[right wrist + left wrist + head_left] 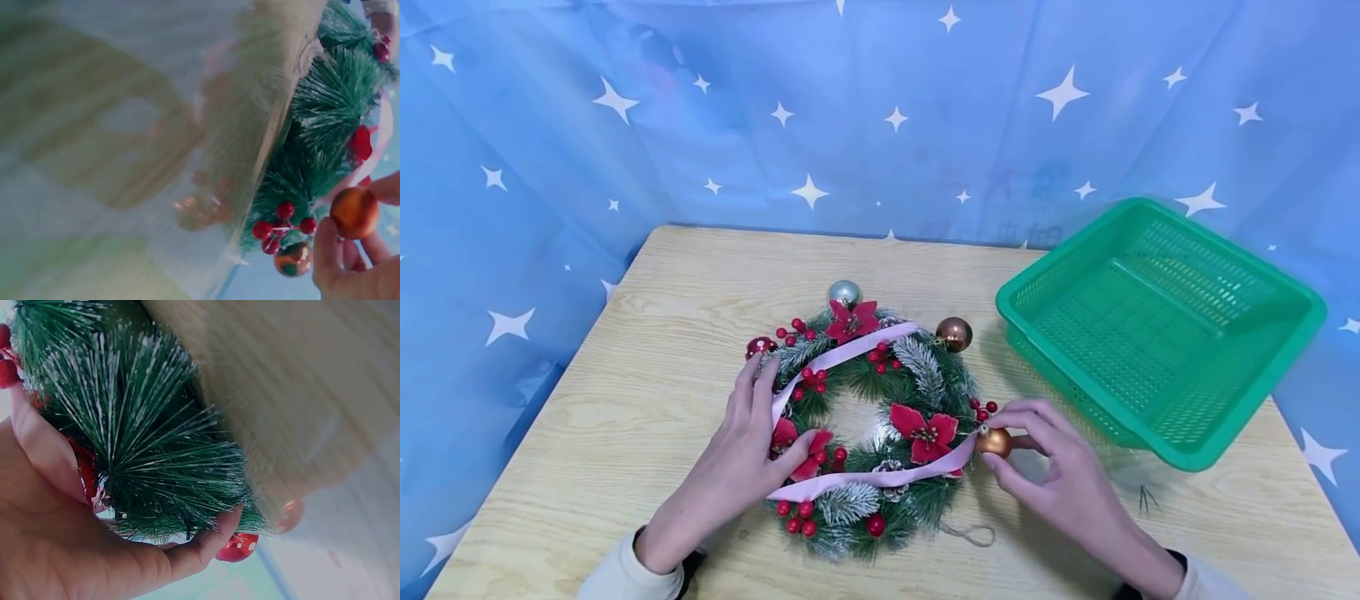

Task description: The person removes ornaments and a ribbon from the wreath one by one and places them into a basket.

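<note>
Far left, a blue backdrop printed with white stars hangs behind the wood-grain bench. The left hand grips the left side of a Christmas wreath, its fingers along the outer edge and its thumb over a red poinsettia. In the left wrist view one fingertip touches the frosted needles close to a red bauble with white spots.

The wreath lies on the bench, left of a basket. It bears red berries, pine cones, further poinsettias and a pink ribbon running in two strips across its upper and lower parts. A pale silver-blue bauble sits at its far edge; a shiny brown bauble at its upper right. A loop of twine extends from its lower right onto the bench.

At the right edge the right hand pinches a gold bauble between thumb and fingers, set narrow to its width, beside the ribbon and a berry cluster.

Further right, a dark sprig lies on the bench near the green perforated plastic basket.
</note>
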{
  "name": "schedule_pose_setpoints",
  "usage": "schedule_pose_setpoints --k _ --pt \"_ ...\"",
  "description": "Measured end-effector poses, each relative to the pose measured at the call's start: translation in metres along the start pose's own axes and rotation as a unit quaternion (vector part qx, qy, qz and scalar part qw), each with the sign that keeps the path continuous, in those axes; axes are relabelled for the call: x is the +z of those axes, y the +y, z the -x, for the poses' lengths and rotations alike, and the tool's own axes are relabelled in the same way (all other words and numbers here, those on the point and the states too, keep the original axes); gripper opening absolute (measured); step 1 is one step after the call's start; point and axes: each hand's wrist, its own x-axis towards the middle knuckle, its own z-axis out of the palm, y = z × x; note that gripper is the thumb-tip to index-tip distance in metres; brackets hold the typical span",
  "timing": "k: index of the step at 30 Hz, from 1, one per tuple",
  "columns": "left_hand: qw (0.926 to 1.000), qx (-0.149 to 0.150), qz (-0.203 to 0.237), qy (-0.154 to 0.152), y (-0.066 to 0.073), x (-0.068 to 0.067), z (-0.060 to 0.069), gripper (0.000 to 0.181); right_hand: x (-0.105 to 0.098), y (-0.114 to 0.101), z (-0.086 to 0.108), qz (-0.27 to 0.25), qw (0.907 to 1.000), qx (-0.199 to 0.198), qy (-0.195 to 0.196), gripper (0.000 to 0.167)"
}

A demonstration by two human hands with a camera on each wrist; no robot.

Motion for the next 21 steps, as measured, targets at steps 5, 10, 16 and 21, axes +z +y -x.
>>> schedule_pose_setpoints --k 5,10,16,21 --pt "1.0000 -0.001 -0.003 0.002 -0.001 0.001 0.000 0.102 -0.003 0.000 -0.004 -0.002 0.9997 -0.019 0.013 0.055" --pt "1.0000 -0.006 -0.005 0.000 -0.002 0.002 -0.001 0.104 -0.007 -0.002 -0.009 -0.019 0.9997 -0.016 0.006 0.055" --pt "0.9999 -0.008 -0.006 -0.002 -0.002 0.001 -0.001 0.106 -0.013 -0.008 -0.016 -0.040 0.9990 -0.017 0.016 0.052" --pt "0.9999 -0.008 -0.010 -0.003 -0.001 0.001 -0.001 0.106 -0.021 -0.009 -0.025 -0.049 0.9973 -0.038 0.037 0.053"
